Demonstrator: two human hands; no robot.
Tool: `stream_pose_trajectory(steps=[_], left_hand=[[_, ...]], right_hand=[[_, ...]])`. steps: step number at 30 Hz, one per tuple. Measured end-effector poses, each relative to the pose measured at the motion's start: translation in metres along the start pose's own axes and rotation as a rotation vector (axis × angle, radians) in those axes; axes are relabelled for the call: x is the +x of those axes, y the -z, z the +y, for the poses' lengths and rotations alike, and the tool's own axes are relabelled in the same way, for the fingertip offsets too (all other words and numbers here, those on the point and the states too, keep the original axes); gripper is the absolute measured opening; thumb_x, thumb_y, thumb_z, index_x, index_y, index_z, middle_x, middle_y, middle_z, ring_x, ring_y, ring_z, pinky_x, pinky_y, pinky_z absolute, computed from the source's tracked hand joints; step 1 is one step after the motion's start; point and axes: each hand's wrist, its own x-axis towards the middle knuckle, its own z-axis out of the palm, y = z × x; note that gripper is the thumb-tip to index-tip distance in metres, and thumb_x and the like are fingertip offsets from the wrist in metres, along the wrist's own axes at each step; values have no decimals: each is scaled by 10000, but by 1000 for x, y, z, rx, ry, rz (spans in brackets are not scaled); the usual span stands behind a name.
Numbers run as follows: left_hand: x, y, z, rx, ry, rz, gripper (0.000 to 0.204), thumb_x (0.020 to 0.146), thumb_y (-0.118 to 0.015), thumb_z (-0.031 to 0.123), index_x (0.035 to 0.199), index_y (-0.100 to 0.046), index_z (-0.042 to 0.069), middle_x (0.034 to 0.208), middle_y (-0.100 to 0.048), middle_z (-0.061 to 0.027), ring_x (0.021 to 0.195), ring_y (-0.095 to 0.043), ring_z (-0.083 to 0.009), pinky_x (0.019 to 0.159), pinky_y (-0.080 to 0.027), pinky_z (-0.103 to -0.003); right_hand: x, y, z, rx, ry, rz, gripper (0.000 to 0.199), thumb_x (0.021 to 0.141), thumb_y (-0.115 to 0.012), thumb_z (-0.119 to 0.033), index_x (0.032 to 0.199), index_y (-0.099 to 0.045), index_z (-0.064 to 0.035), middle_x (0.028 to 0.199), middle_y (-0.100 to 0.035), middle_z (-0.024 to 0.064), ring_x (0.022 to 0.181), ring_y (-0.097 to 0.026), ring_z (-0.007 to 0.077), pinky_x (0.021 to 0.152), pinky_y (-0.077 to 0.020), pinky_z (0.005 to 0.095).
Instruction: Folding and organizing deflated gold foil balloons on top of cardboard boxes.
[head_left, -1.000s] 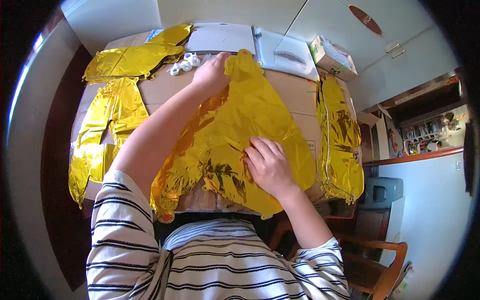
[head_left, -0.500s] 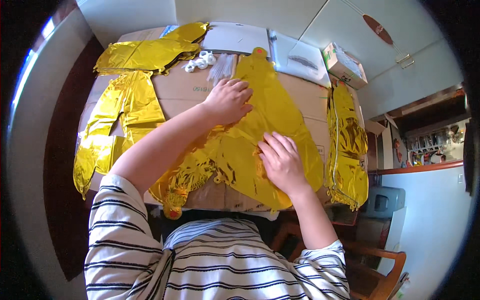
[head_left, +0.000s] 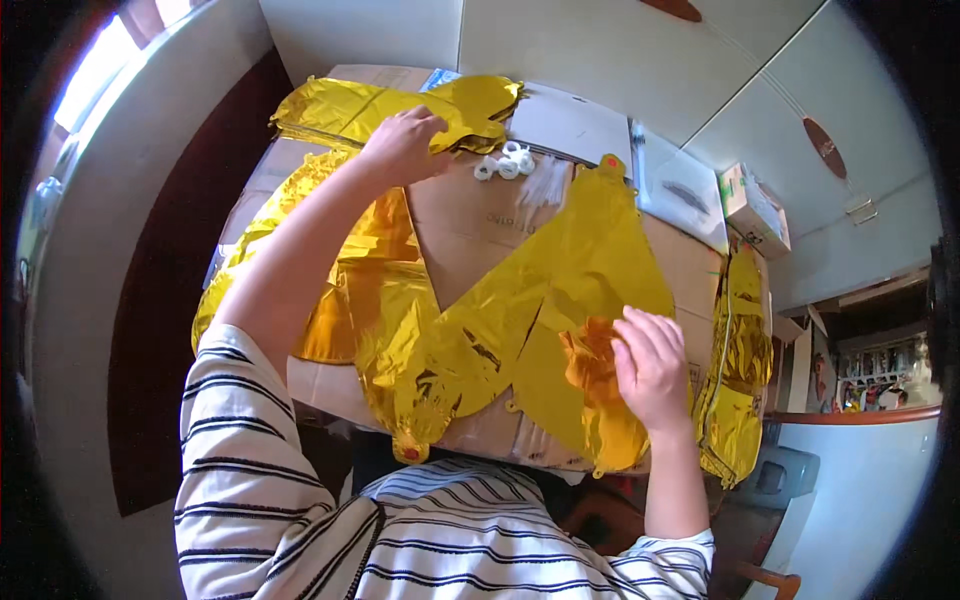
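A flat gold foil balloon (head_left: 600,235) with tabbed ends lies spread on the cardboard-covered table in front of me. Beside its crumpled, orange-tinted fold (head_left: 595,365) is my right hand (head_left: 655,365), fingers stretched and slightly curved. Whether the fingertips touch the foil is hard to see. My left hand (head_left: 400,145) hovers at the front edge of a stack of gold foil balloons (head_left: 335,108) at the back left, its fingers loosely bent and nothing visible in them. Under my left forearm lies another gold foil sheet (head_left: 385,240).
White ribbon rolls (head_left: 508,160) and a bundle of clear straws or strips (head_left: 545,185) lie behind the balloon. Farther back are a white board (head_left: 570,120), a clear plastic bag (head_left: 680,190) and a small box (head_left: 755,205). More folded gold foil (head_left: 740,350) lies along the right edge.
My left hand has left the middle balloon and moved left and back to the foil stack. My right hand has shifted slightly off the foil. The view has turned left.
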Motion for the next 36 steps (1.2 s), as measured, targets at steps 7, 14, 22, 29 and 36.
stream_pose_trajectory(steps=[7, 14, 22, 29, 36], left_hand=[[25, 2, -10, 195, 173, -539, 306, 897, -554, 307, 985, -686, 45, 1058, -660, -205, 1023, -648, -389, 881, -528, -483], [45, -9, 2, 180, -191, -236, 265, 883, -615, 308, 936, -703, 64, 1007, -661, -163, 999, -649, -362, 852, -539, -465], [64, -52, -24, 68, -246, -206, 175, 864, -630, 208, 941, -689, 62, 994, -656, -131, 973, -653, -337, 839, -547, -448], [63, -50, -16, 169, -343, -176, 128, 851, -655, 207, 919, -695, 106, 963, -669, -92, 958, -665, -320, 824, -552, -434], [66, -53, -31, -279, 55, -83, 228, 820, -741, 279, 892, -715, 65, 904, -711, -127, 886, -697, -305, 760, -554, -423]], right_hand=[[82, -10, 2, 53, 135, 59, 197, 847, -714, -95, 1034, -694, -35, 1086, -693, 135, 1012, -650, 314, 940, -483, 450], [170, -47, 12, 147, 184, 5, 135, 884, -684, -118, 991, -704, -37, 1012, -720, 128, 925, -680, 312, 848, -519, 408], [239, -101, 23, 265, 12, -109, 181, 905, -632, -196, 957, -733, -55, 943, -708, 140, 871, -680, 348, 801, -545, 432], [277, -151, 46, 165, 24, -98, 212, 923, -608, -196, 1029, -730, -58, 1012, -709, 151, 935, -681, 344, 853, -546, 418], [294, -182, 57, 224, -20, -177, 237, 910, -609, -182, 1082, -729, -71, 1067, -704, 162, 994, -670, 355, 883, -537, 429]])
